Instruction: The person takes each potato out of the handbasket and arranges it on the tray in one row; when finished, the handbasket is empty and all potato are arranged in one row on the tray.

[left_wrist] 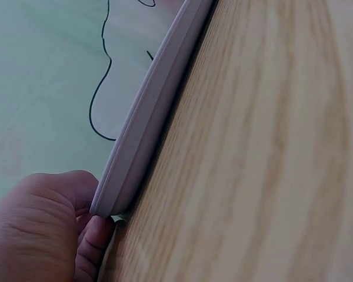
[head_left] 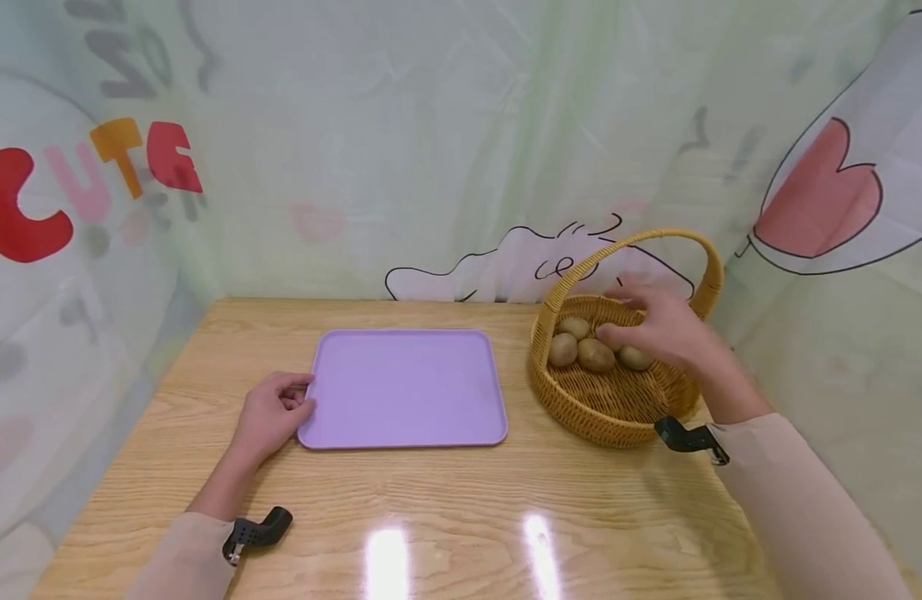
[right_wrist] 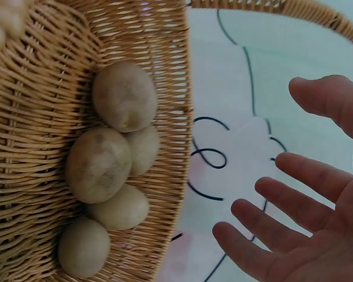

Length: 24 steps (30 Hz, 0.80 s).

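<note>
Backdrop point(head_left: 401, 150): is hanging behind and beside the surface, carrying the coloured letters "CUTE" at left and outlined drawings at centre and right.
Surface point(head_left: 341, 500): is supporting the basket and the tray; wood grain is showing, and two bright reflections are lying across the near part.
Basket point(head_left: 581, 417): is standing on the surface, right of the tray and apart from it; its wicker handle point(head_left: 659, 235) is arching over the opening.
Tray point(head_left: 404, 387): is lying flat on the surface, left of the basket, its purple face pointing up.
Sleeves point(head_left: 806, 500): are covering both forearms.
Right hand point(head_left: 659, 329): is hovering over the right rear part of the basket; its fingers are extending, spread apart from one another, in the right wrist view.
Left hand point(head_left: 275, 412): is clamping the left rim of the tray between thumb and fingers.
Potatoes point(head_left: 596, 355): are lying clustered in the basket toward its rear wall; five are showing in the right wrist view, some touching.
Black mounts point(head_left: 262, 529): are sitting at the cuffs, one per arm.
</note>
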Tool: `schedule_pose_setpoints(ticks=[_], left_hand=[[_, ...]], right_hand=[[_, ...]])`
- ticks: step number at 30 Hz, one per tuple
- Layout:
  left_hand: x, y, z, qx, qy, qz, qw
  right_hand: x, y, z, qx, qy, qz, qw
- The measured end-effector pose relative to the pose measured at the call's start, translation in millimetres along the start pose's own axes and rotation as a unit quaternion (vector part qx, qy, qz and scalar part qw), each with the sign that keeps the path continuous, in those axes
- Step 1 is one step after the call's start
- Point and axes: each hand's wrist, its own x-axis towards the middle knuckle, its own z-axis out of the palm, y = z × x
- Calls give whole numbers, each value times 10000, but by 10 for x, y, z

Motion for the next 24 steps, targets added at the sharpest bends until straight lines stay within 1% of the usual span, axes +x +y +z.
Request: schedule_pose_setpoints(ticks=[2,11,16,18,24], left_hand=[[-1,-11,4,24,-2,31,10000],[7,-13,5,44,13,142,9999],[13,-34,8,69,-1,170,9998],[12,-36,8,75,-19,180,9998],[8,-27,11,77,-27,175,9998]], right_hand=[[49,38,38,-9,-59,-48,10000],[200,111,196,-186,-312,14,9993],[272,148,290,-244,-686,277,9970],[292,147,319,-171,-868,411,9952],[369,112,393,27,-1359,536,9893]])
